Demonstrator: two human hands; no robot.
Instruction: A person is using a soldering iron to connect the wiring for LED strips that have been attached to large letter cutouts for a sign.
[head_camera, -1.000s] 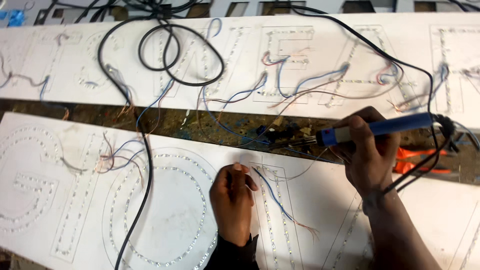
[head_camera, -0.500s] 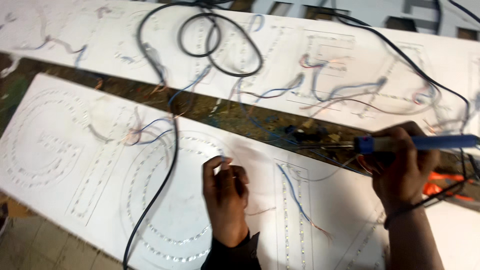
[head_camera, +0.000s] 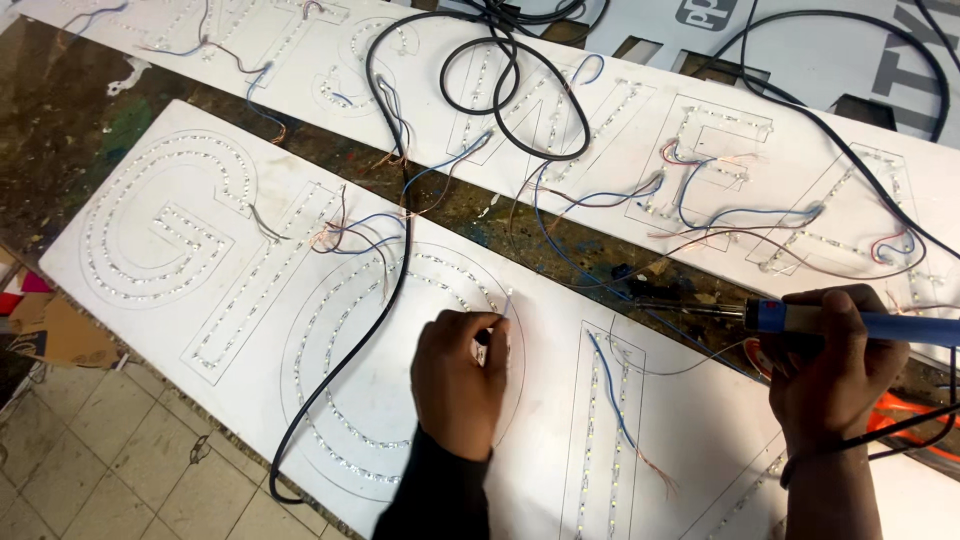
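1. The near board (head_camera: 180, 300), a long white panel with letter outlines filled with rows of small LEDs, runs from 9 o'clock down to 5 o'clock. It sits lower and further right in view than half a second ago; the head has shifted, while the board itself seems not to have moved.
2. The far board (head_camera: 640, 130), much the same, lies across the top from 11 to 3 o'clock, with blue and red wires looping over its letters.
3. The bench (head_camera: 90, 130), dark and paint-stained, shows between the two boards and at 10 o'clock.
4. A black cable (head_camera: 395, 290) snakes from 12 o'clock down across the round letter to 7 o'clock.
5. The right hand (head_camera: 835, 385), at 4 o'clock, is clenched round the blue handle of a soldering iron (head_camera: 850, 322). The iron lies level, its tip pointing toward 9 o'clock over the gap between the boards, much as a moment ago.
6. The left hand (head_camera: 458, 385), near 6 o'clock, rests on the round letter. Its fingertips are pinched on a thin wire end (head_camera: 507, 303) that sticks up at the letter's right edge; earlier the fingers were curled lower on the board, so the pinch is new.
7. A blue wire (head_camera: 610, 385) lies along the straight letter between the two hands.
8. The iron's tip is well apart from the pinched wire.
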